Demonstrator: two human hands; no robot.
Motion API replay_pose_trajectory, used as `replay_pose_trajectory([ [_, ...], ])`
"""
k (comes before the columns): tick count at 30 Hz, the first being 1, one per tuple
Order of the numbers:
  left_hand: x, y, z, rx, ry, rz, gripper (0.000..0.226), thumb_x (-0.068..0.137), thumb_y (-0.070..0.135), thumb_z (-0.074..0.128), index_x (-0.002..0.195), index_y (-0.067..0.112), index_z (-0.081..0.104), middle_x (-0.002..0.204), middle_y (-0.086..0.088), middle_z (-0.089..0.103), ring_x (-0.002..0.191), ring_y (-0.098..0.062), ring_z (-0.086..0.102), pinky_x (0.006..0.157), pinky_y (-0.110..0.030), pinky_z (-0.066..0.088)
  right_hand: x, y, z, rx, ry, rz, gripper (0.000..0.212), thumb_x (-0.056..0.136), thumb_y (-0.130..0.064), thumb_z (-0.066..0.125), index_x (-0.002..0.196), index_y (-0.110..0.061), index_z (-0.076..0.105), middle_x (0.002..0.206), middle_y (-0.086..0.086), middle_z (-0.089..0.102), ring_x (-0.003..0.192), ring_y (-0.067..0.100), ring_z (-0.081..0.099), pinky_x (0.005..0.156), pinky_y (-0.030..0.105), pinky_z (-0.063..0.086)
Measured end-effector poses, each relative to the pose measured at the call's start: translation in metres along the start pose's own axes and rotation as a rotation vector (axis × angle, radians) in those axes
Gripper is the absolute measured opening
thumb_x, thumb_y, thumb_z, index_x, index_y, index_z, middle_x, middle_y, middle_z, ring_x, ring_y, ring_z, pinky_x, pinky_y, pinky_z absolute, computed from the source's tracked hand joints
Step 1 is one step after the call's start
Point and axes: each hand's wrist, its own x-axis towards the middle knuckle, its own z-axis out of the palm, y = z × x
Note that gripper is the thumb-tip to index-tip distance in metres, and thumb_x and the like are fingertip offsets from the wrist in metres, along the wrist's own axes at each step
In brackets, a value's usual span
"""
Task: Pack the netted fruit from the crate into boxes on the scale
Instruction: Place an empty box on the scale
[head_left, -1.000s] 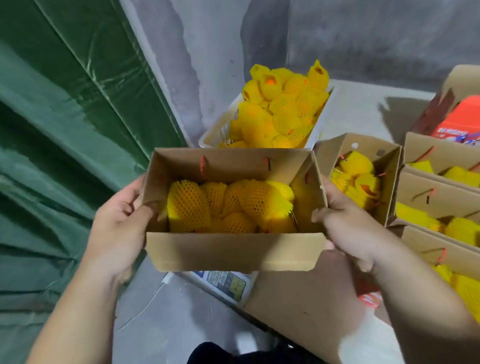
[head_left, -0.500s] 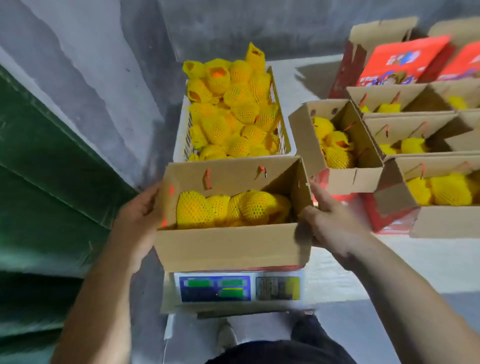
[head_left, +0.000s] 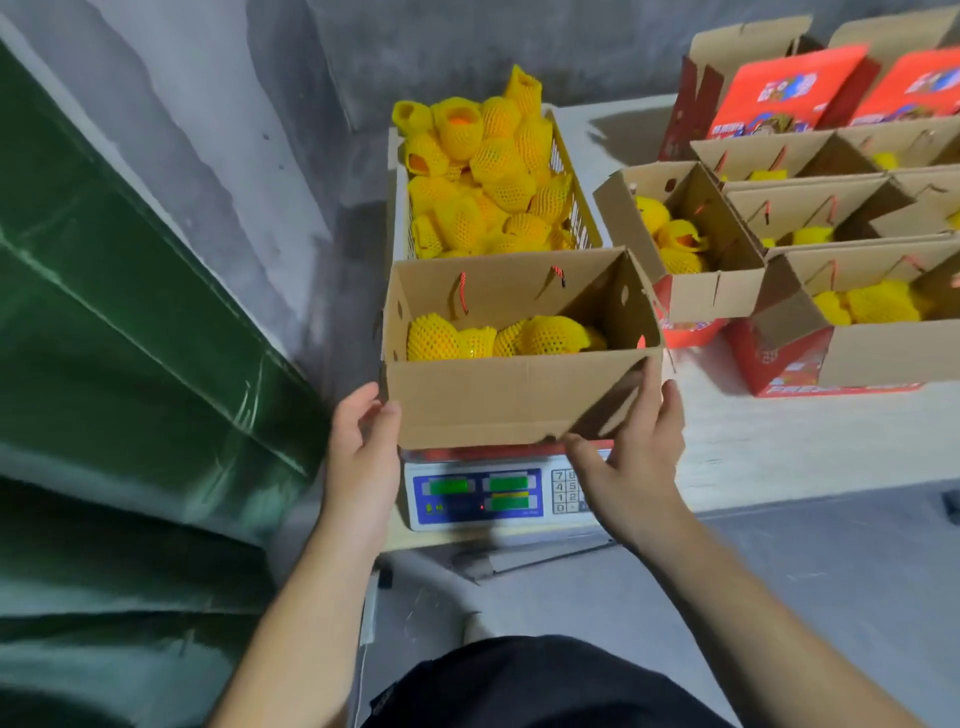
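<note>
my left hand lay loose-fingered against the near left corner of the box; my right hand was spread, fingertips on its near right flap. the box sat on the scale, netted fruit low inside. i judged it heavy, its card walls bendy, best lifted from underneath. beyond, the crate was heaped with soft, bruisable fruit.

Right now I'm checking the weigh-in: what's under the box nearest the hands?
The cardboard box sits on a digital scale; its display shows below. The platform itself is covered by the box.
</note>
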Motion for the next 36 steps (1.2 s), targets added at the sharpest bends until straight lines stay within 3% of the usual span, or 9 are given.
replay_pose_trajectory([
  [4, -0.037, -0.013, -0.010, -0.025, -0.115, -0.035, 0.030, 0.106, 0.010, 0.058, 0.123, 0.034, 0.064, 0.110, 0.013, 0.078, 0.100, -0.002, 0.073, 0.077, -0.013, 0.054, -0.028, 0.010, -0.002, -0.137, -0.026, -0.102, 0.100, 0.088, -0.036, 0.070, 0.163, -0.025, 0.006, 0.168, 0.019, 0.002, 0.153, 0.043, 0.010, 0.124, 0.056, 0.023],
  [8, -0.067, -0.021, -0.018, -0.091, -0.068, -0.050, 0.026, 0.105, 0.019, 0.060, 0.125, 0.037, 0.061, 0.120, 0.005, 0.072, 0.107, -0.016, 0.072, 0.089, -0.026, 0.052, -0.048, 0.014, -0.011, -0.080, -0.076, -0.096, 0.090, 0.089, -0.036, 0.065, 0.163, -0.031, 0.014, 0.171, 0.013, -0.013, 0.157, 0.028, -0.007, 0.124, 0.050, 0.010],
  [15, -0.097, -0.024, -0.033, -0.082, 0.012, 0.104, 0.030, 0.106, 0.023, 0.057, 0.115, 0.049, 0.070, 0.110, 0.017, 0.077, 0.096, -0.006, 0.075, 0.077, -0.015, 0.055, -0.071, 0.016, -0.012, 0.105, -0.207, -0.181, 0.077, 0.092, -0.013, 0.067, 0.158, -0.027, 0.029, 0.153, -0.001, 0.018, 0.144, 0.026, 0.030, 0.122, 0.045, 0.032],
  [19, -0.102, -0.024, -0.039, -0.076, 0.031, 0.126, 0.027, 0.097, 0.039, 0.058, 0.108, 0.060, 0.071, 0.114, 0.019, 0.076, 0.100, -0.004, 0.074, 0.083, -0.021, 0.052, -0.076, 0.021, -0.012, 0.126, -0.301, -0.214, 0.063, 0.098, -0.015, 0.062, 0.153, -0.032, 0.038, 0.139, -0.008, 0.035, 0.122, 0.015, 0.051, 0.106, 0.033, 0.046],
  [22, -0.101, -0.025, -0.038, -0.097, 0.035, 0.139, 0.029, 0.104, 0.031, 0.060, 0.106, 0.057, 0.074, 0.113, 0.018, 0.077, 0.099, -0.004, 0.074, 0.084, -0.024, 0.051, -0.075, 0.021, -0.012, 0.158, -0.343, -0.212, 0.057, 0.099, -0.015, 0.059, 0.150, -0.034, 0.042, 0.133, -0.007, 0.049, 0.108, 0.008, 0.060, 0.090, 0.019, 0.046],
  [26, -0.096, -0.021, -0.033, -0.121, 0.004, 0.135, 0.034, 0.106, 0.023, 0.060, 0.101, 0.053, 0.077, 0.108, 0.015, 0.078, 0.095, -0.005, 0.073, 0.075, -0.013, 0.053, -0.067, 0.019, -0.008, 0.157, -0.363, -0.193, 0.056, 0.101, -0.019, 0.057, 0.149, -0.040, 0.041, 0.127, -0.015, 0.055, 0.096, 0.007, 0.064, 0.075, 0.017, 0.046],
  [30, -0.082, -0.017, -0.027, -0.118, -0.051, 0.129, 0.025, 0.104, 0.022, 0.062, 0.106, 0.042, 0.077, 0.110, 0.013, 0.078, 0.096, -0.005, 0.072, 0.075, -0.011, 0.053, -0.059, 0.013, -0.003, 0.164, -0.371, -0.192, 0.056, 0.101, -0.018, 0.058, 0.149, -0.042, 0.042, 0.122, -0.023, 0.055, 0.095, -0.001, 0.063, 0.075, 0.012, 0.047],
  [33, -0.064, -0.015, -0.023, -0.068, -0.087, 0.141, 0.022, 0.105, 0.018, 0.060, 0.107, 0.033, 0.076, 0.107, 0.013, 0.078, 0.089, -0.005, 0.070, 0.072, -0.010, 0.050, -0.050, 0.002, -0.001, 0.095, -0.296, -0.253, 0.053, 0.099, -0.013, 0.057, 0.147, -0.033, 0.049, 0.126, -0.015, 0.059, 0.101, 0.004, 0.062, 0.087, 0.027, 0.053],
  [36, -0.041, -0.008, -0.020, 0.037, -0.163, 0.179, 0.026, 0.105, 0.019, 0.058, 0.099, 0.037, 0.075, 0.101, 0.013, 0.077, 0.075, -0.001, 0.065, 0.065, -0.010, 0.048, -0.037, -0.016, 0.001, -0.010, -0.176, -0.370, 0.049, 0.097, -0.013, 0.061, 0.142, -0.030, 0.053, 0.133, -0.010, 0.059, 0.113, 0.005, 0.058, 0.094, 0.025, 0.050],
])
